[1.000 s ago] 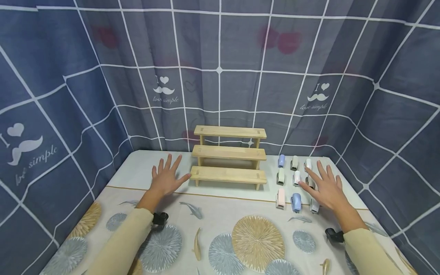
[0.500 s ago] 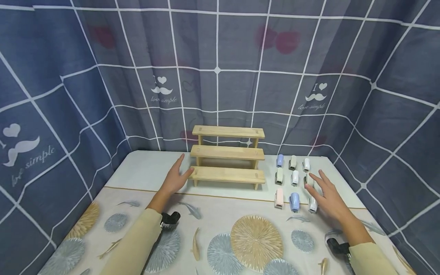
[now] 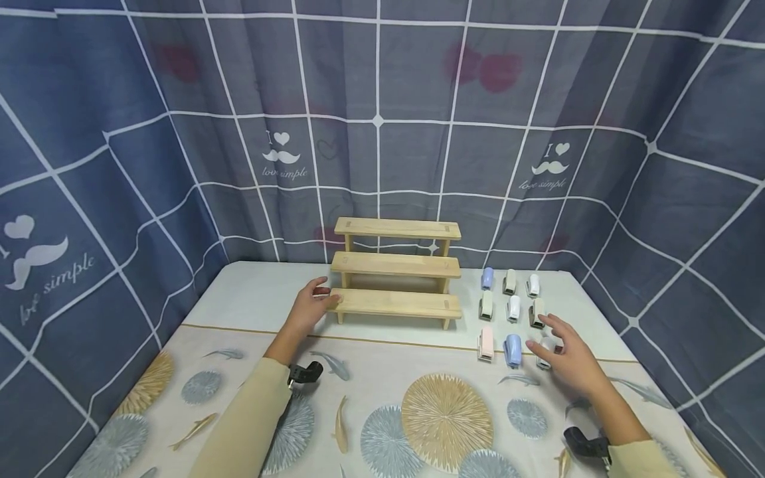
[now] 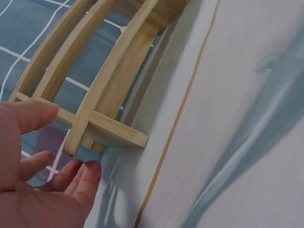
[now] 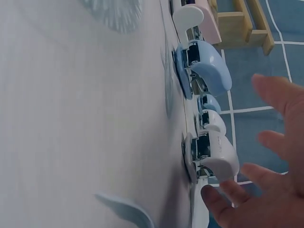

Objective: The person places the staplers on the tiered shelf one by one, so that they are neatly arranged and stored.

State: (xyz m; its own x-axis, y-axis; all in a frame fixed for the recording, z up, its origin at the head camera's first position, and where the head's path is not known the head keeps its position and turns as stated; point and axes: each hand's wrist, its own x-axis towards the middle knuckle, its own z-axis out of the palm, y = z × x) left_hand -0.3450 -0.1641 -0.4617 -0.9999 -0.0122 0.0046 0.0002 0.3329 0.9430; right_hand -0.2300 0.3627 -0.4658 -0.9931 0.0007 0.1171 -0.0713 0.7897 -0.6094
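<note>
A pale wooden three-step stand (image 3: 394, 303) stands on the table. My left hand (image 3: 307, 311) is at the left end of its lowest step, fingers loosely bent. In the left wrist view, the thumb lies beside the step's end and the fingertips (image 4: 90, 173) are just past it; contact is unclear. Several mini staplers lie in rows to the right. My right hand (image 3: 570, 362) hovers by the nearest right white-grey stapler (image 5: 223, 154), fingers spread and slightly bent, partly hiding it in the head view. A blue stapler (image 3: 512, 350) and a pink stapler (image 3: 486, 344) lie left of it.
Behind these are more staplers: a beige one (image 3: 536, 312), a white one (image 3: 513, 309) and a purple-blue one (image 3: 487, 278). A patterned cloth (image 3: 335, 458) covers the table's near part. Dark grid curtains (image 3: 412, 159) enclose the back and sides.
Both hands were spread wide. The left has moved right to the stand's end and bent its fingers; the right has drawn back toward the near right stapler. Stand and staplers look unmoved.
</note>
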